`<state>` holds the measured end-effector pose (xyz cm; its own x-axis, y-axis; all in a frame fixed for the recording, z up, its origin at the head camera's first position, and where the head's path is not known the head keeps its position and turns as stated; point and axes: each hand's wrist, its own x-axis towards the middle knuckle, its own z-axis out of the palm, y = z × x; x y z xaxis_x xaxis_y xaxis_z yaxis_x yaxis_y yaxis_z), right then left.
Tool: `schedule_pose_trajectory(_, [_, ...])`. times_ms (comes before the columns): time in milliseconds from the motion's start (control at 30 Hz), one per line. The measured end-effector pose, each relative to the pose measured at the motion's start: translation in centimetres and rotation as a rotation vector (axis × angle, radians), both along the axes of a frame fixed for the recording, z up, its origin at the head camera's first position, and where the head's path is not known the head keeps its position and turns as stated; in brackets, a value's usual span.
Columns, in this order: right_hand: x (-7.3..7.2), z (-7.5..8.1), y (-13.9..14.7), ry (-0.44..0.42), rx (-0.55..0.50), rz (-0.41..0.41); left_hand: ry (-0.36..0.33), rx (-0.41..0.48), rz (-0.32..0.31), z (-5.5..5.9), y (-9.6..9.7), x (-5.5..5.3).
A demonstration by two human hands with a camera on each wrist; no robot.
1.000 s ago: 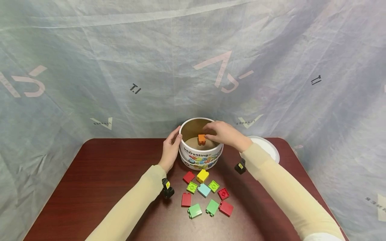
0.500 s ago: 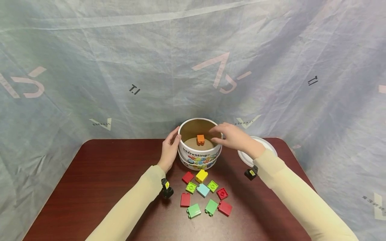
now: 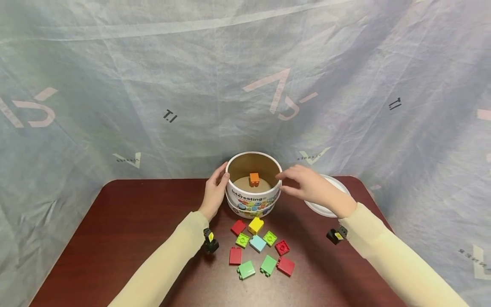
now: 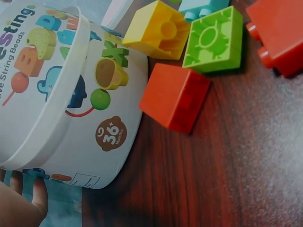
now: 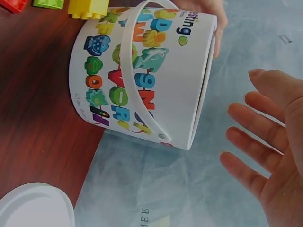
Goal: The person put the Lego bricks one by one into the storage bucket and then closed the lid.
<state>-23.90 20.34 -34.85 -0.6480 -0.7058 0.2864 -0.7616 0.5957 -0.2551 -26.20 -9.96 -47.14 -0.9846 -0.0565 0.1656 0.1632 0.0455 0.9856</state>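
A white round bucket [image 3: 251, 198] with colourful printed toy pictures stands at the back of the table. One orange toy brick [image 3: 254, 179] lies on its floor. My left hand [image 3: 215, 190] rests against the bucket's left side, thumb by the rim; in the left wrist view its fingers [image 4: 40, 196] touch the outer wall. To the right, my right hand [image 3: 308, 186] hovers beside the rim, holding nothing. Its fingers are spread and relaxed in the right wrist view. In front of the bucket lie a yellow brick [image 3: 255, 225], a red brick [image 3: 238, 227] and a light blue brick [image 3: 258, 243].
Several more bricks spread toward the front, including a green brick [image 3: 268, 265], a lime brick [image 3: 270, 238] and a dark red brick [image 3: 282, 247]. A white lid [image 3: 326, 210] lies right of the bucket. A grey cloth [image 3: 184, 85] hangs behind the table.
My right hand has drawn back from over the bucket's opening to outside its right rim. The orange brick stays inside the bucket. My left hand keeps its place on the bucket.
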Motion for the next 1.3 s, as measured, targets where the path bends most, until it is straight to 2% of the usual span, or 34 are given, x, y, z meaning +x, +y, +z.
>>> schedule_pose_trajectory(200, [1.8, -0.3, 0.9, 0.002, -0.003, -0.017, -0.007, -0.023, 0.006, 0.2, 0.0, 0.2])
schedule_pose_trajectory(433, [3.5, -1.5, 2.0, 0.023, 0.003, -0.017, -0.016, -0.026, -0.016, 0.3, 0.0, 0.2])
schedule_pose_trajectory(967, [5.7, -4.8, 3.3, 0.031, -0.037, 0.062, -0.03, 0.0, -0.014, 0.4, 0.0, 0.1])
schedule_pose_trajectory(1300, [6.9, -7.7, 3.8, 0.052, -0.066, 0.1, -0.029, 0.003, -0.016, 0.0, -0.1, 0.0])
